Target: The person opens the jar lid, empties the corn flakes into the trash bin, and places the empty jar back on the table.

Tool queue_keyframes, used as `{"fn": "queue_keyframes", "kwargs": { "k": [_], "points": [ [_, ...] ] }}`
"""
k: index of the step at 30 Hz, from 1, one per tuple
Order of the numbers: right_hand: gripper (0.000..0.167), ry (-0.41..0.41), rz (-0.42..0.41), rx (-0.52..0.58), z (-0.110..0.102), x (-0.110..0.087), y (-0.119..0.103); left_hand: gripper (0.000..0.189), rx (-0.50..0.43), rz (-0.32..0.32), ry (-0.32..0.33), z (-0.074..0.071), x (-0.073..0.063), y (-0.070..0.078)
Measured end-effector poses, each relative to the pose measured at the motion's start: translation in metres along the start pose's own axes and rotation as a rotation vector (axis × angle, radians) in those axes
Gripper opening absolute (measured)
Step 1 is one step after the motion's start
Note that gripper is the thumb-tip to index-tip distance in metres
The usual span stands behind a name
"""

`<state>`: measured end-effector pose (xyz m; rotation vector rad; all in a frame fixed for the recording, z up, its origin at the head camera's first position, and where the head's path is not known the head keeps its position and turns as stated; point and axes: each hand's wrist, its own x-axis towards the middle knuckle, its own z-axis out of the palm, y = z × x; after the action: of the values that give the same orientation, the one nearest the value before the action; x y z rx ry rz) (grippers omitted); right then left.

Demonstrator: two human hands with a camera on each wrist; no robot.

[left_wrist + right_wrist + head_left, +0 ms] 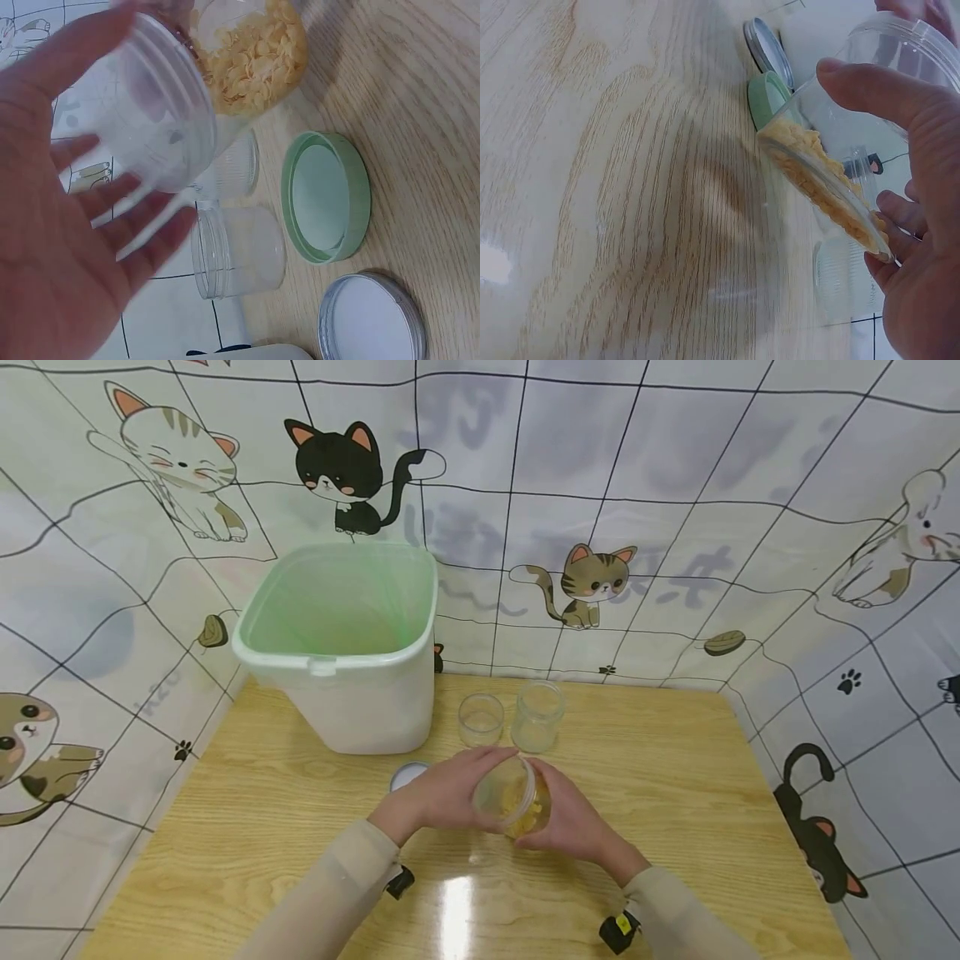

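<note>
Both hands hold one clear plastic jar (161, 105), tilted over with its open mouth toward the left hand. Pale yellow flakes (259, 64) lie along the jar's lower side and bottom. My left hand (453, 789) grips around the mouth, thumb at the rim and fingers spread on the far side. Around the jar's body is my right hand (570, 818), thumb on one side and fingers on the other in the right wrist view. A green lid (352, 199) and a silver-rimmed lid (371, 322) lie on the table near the left hand.
Two clear jars, one shorter (481, 722) and one taller (537, 718), stand just beyond the hands. A white bin (375, 710) with a green-tinted inside stands at the back left of the wooden table (660, 760). Cat-patterned sheeting (675, 552) surrounds the table.
</note>
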<state>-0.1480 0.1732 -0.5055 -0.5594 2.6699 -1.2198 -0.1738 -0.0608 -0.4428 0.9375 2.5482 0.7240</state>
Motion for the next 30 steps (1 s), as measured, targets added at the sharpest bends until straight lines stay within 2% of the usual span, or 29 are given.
{"fn": "queue_keyframes", "kwargs": {
  "k": [3, 5, 7, 11, 13, 15, 18, 21, 23, 25, 30],
  "points": [
    [0.114, 0.002, -0.009, 0.02, 0.0003, -0.0001, 0.0003, 0.104, 0.056, -0.088, 0.038, 0.0013, -0.0004, 0.0012],
    [0.114, 0.002, -0.006, 0.019, 0.0006, -0.0004, 0.0002, 0.112, 0.07, -0.092, 0.04, 0.002, -0.0009, 0.0007],
    [0.115, 0.003, -0.004, 0.012, 0.0006, -0.001, -0.0003, 0.115, 0.053, -0.044, 0.029, 0.0024, -0.0012, -0.0006],
    [0.117, 0.003, 0.005, -0.02, 0.0003, -0.0023, -0.0016, 0.115, 0.005, 0.095, -0.019, 0.0016, -0.0015, -0.0035],
    [0.118, 0.0, 0.002, -0.024, 0.0001, -0.0022, -0.002, 0.113, 0.004, 0.114, -0.032, 0.0013, -0.0014, -0.0041],
    [0.117, 0.001, -0.001, -0.014, -0.0001, -0.0017, -0.0018, 0.107, 0.015, 0.089, -0.018, 0.0016, -0.0004, -0.0039],
    [0.114, 0.003, -0.004, 0.003, -0.0004, -0.0002, -0.0013, 0.103, 0.03, 0.0, 0.021, 0.0022, 0.0002, -0.0019],
    [0.112, 0.001, -0.003, 0.01, -0.0004, 0.0005, -0.0002, 0.107, 0.049, -0.089, 0.043, 0.0027, -0.0005, 0.0008],
    [0.112, -0.001, -0.004, 0.016, -0.0005, 0.0006, 0.0001, 0.111, 0.055, -0.115, 0.048, 0.0029, -0.0011, 0.0014],
    [0.112, -0.005, -0.004, 0.017, -0.0006, 0.0005, 0.0003, 0.112, 0.04, -0.094, 0.033, 0.0029, -0.0019, 0.0006],
    [0.112, -0.006, -0.009, 0.008, -0.0016, 0.0001, -0.0002, 0.112, -0.016, 0.007, -0.036, 0.0013, -0.0032, -0.0031]
  ]
}}
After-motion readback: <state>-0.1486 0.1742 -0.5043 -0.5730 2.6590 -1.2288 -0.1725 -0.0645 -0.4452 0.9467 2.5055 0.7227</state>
